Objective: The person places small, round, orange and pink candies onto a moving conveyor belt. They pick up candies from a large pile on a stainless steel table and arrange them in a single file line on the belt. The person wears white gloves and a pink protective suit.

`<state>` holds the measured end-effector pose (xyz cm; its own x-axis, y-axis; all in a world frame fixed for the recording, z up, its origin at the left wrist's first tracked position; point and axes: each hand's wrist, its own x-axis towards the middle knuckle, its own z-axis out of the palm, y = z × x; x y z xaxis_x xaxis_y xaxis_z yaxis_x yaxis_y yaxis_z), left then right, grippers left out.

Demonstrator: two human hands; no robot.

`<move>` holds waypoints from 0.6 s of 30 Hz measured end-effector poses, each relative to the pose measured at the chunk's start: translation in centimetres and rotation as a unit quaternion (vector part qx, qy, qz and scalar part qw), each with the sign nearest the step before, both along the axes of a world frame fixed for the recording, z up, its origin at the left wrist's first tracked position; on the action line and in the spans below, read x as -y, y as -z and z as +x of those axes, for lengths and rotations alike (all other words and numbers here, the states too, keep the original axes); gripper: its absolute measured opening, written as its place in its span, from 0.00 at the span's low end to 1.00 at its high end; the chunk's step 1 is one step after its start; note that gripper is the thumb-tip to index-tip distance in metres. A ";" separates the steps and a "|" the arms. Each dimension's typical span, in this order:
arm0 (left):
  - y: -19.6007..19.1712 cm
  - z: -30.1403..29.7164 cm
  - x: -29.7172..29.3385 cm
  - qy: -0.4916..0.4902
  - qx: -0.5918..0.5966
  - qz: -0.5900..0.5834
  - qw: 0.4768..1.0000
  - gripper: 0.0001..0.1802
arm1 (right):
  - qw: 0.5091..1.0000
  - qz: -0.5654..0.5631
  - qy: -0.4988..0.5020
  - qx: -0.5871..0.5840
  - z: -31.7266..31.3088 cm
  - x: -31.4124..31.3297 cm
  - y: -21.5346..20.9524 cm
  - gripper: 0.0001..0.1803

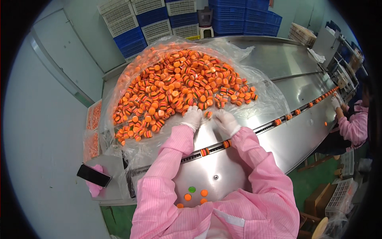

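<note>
A big heap of round striped candies [179, 75], orange with red, green and yellow layers, lies on clear plastic sheeting [274, 89]. At its near edge, my left hand [192, 118], in a white glove, touches the candies with its fingers stretched out. My right hand [227, 122], gloved too, is on the steel table [207, 133], its bent fingers beside a single striped candy [207, 114]. That candy lies between both hands, and neither grips it. Just below my hands runs a narrow conveyor channel [215, 149] carrying several candies in a line.
A phone [94, 175] rests on pink cloth at the left. Loose orange discs [188, 196] and a green disc [192, 189] lie near my body. A pink-sleeved co-worker [354, 123] reaches to the channel's far right end. Stacked crates [227, 20] stand behind the table.
</note>
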<state>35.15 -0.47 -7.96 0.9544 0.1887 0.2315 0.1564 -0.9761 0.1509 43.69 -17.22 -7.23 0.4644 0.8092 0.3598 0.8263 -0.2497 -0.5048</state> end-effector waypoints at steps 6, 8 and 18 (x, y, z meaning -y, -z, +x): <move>-1.4 -2.0 1.3 -0.010 -0.077 -0.065 0.995 0.19 | 0.962 -0.196 0.184 -0.052 2.1 -2.8 -0.4 0.10; -1.5 -4.8 2.4 0.017 0.020 -0.098 0.995 0.17 | 0.924 -0.323 0.196 -0.064 3.1 -2.5 2.2 0.18; -1.2 -15.5 5.3 0.138 -0.072 -0.115 0.981 0.09 | 0.980 -0.070 0.156 -0.103 0.5 -4.4 1.4 0.35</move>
<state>19.63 -5.80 -6.75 0.9961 -0.0499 0.0728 -0.0734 -0.9269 0.3682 44.15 -12.78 -8.68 0.7476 0.6516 0.1287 0.5835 -0.5516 -0.5960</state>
